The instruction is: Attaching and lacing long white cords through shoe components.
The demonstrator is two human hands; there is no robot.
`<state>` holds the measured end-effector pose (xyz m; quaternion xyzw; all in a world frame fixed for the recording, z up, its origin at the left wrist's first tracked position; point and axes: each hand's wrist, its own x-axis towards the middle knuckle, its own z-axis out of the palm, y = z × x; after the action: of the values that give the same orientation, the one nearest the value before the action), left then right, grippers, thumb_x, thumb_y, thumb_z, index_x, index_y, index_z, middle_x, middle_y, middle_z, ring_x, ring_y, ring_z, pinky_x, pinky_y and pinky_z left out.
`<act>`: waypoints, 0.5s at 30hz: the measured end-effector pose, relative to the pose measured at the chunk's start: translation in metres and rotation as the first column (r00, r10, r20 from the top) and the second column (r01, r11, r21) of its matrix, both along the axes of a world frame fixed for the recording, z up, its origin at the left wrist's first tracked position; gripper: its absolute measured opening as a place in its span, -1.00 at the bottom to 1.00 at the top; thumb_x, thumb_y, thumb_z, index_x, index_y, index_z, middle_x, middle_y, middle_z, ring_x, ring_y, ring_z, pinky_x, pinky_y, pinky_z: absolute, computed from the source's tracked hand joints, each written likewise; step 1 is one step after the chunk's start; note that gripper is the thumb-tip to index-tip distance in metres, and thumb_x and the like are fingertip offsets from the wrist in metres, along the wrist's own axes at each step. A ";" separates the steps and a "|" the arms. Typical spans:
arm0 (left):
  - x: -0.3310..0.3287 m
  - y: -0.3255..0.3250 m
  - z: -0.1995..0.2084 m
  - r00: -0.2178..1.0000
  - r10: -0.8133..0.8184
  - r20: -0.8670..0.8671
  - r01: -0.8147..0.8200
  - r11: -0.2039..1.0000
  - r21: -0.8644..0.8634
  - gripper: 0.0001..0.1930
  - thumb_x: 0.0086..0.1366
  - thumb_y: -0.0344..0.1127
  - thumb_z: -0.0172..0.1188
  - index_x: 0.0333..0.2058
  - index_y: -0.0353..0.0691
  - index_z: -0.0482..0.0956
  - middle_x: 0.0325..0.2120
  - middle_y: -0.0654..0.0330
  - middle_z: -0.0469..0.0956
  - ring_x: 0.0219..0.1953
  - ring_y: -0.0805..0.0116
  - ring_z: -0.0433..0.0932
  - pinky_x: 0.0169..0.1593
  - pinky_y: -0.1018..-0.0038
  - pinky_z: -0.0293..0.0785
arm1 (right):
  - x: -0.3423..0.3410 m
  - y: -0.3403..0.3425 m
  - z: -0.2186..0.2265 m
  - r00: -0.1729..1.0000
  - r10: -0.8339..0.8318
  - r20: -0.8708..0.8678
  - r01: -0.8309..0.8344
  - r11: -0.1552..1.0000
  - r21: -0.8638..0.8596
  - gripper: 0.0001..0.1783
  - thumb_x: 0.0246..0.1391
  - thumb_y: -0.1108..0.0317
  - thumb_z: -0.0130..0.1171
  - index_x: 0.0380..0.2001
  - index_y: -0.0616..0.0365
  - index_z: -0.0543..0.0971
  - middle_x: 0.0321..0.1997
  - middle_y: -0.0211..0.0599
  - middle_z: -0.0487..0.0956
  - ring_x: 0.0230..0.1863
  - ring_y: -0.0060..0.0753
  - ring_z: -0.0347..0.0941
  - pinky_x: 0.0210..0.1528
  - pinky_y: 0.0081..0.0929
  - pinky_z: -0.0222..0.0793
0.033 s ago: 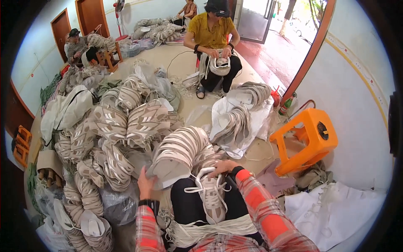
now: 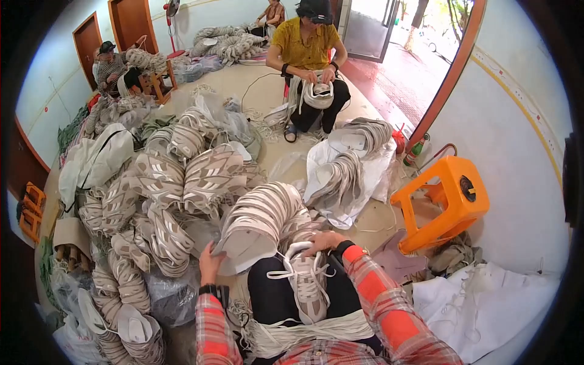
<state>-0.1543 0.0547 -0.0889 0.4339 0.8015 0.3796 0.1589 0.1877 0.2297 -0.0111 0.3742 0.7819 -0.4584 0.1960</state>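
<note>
A beige-and-white laced shoe upper (image 2: 308, 282) lies across my black-clad lap, its lace ends loose at the sides. My right hand (image 2: 325, 241) is closed on its collar at the far end. A long curved stack of nested shoe uppers (image 2: 263, 210) leans just beyond my knees. At the stack's near left edge, my left hand (image 2: 212, 263) pinches the pale rim of the front upper. A thick bundle of cream shoelaces (image 2: 307, 336) rests over my thighs, below the laced upper.
Piles of stacked uppers (image 2: 159, 179) fill the floor to the left. More stacks lie on a white sheet (image 2: 331, 210) ahead. An orange stool (image 2: 447, 198) and white cloth (image 2: 486, 304) stand and lie at right. A co-worker in yellow (image 2: 306, 45) sits opposite, handling an upper.
My left hand has shifted slightly upward along the rim of the stack's front upper. My right hand and the laced upper stay in place.
</note>
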 end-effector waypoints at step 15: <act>0.049 0.015 0.086 0.944 -0.158 -0.291 0.120 0.982 -0.143 -0.80 0.02 -0.22 0.13 -0.40 -0.17 0.57 -0.55 -0.09 0.50 -0.41 -0.13 0.47 -0.35 0.11 0.37 | -0.031 -0.130 0.007 0.176 -0.967 -0.183 0.348 0.235 -0.908 -0.72 -0.03 0.40 0.12 -0.18 0.16 0.50 -0.24 -0.35 0.51 -0.25 -0.48 0.44 -0.13 -0.47 0.37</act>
<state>-0.1048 0.0697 -0.0034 0.5315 0.8056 0.2468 0.0878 0.1567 0.1002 -0.0044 0.3720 0.2476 -0.8508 -0.2765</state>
